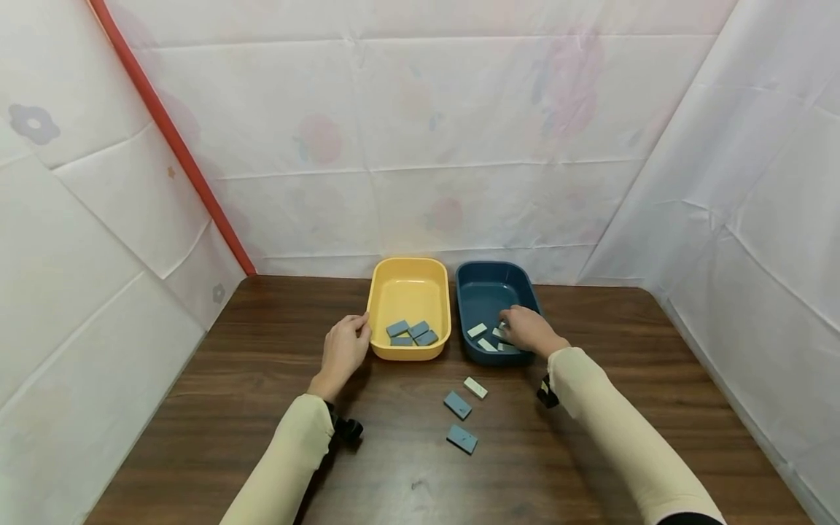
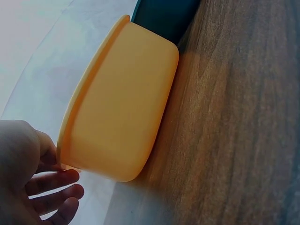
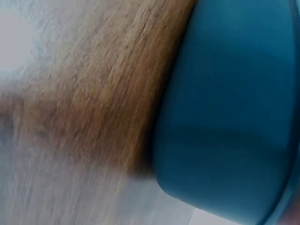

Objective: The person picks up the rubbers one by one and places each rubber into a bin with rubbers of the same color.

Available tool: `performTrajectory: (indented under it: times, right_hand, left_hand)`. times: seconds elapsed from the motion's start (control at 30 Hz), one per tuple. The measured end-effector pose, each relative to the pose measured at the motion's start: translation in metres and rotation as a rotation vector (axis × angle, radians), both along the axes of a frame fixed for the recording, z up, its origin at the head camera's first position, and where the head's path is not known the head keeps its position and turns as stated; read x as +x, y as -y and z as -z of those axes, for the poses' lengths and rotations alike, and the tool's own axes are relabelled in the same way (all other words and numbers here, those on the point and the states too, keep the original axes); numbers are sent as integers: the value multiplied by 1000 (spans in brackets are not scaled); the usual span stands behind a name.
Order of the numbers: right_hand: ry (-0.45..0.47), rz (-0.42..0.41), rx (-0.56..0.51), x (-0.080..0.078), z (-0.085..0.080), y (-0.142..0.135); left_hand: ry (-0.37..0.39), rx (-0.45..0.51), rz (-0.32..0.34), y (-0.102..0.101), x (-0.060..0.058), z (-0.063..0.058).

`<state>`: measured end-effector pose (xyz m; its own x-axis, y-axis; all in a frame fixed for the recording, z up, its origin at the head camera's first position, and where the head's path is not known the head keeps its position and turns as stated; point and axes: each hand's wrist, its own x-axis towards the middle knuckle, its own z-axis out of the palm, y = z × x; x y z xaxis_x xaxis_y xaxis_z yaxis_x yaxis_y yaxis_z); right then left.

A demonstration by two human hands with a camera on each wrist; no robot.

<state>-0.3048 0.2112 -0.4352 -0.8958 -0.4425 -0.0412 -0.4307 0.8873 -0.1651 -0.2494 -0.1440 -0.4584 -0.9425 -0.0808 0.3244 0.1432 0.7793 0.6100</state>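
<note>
While my right hand [image 1: 530,332] reaches over the near rim of the blue tray [image 1: 469,288], its fingers are curled down among the white blocks [image 1: 477,329] lying on the tray floor; whether that grip is closed on a block or only touching one, I cannot tell, since the hand hides it and the right wrist view shows only the tray's outer wall, blurred. My left hand [image 1: 344,348] rests against the near left corner of the yellow tray [image 1: 379,292], fingers relaxed and touching its rim, steadying rather than holding. Both trays stand side by side at the far edge of the tabletop [image 1: 230,408], and the yellow one holds four blue blocks [image 1: 412,333] near its front wall.

I judge the sorting to be in hand, with a white piece being set down. On the tabletop's middle, nearer to me, lie one white block [image 1: 475,387] and two loose blue blocks [image 1: 459,421], close together. The next move calls for lifting the right hand clear of the tray rim and coming back toward them. Nothing stands in the way except my own right forearm, which passes just beside them.
</note>
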Motion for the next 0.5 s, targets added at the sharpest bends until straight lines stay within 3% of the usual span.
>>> performTrajectory:
  times: [0.27, 0.5]
  right_hand:
    - [-38, 16, -100, 3, -7, 8]
    - [-117, 67, -221, 19, -9, -5]
  left_hand:
    - [-19, -6, -20, 9, 1, 0]
    - [-30, 16, -14, 1, 2, 5]
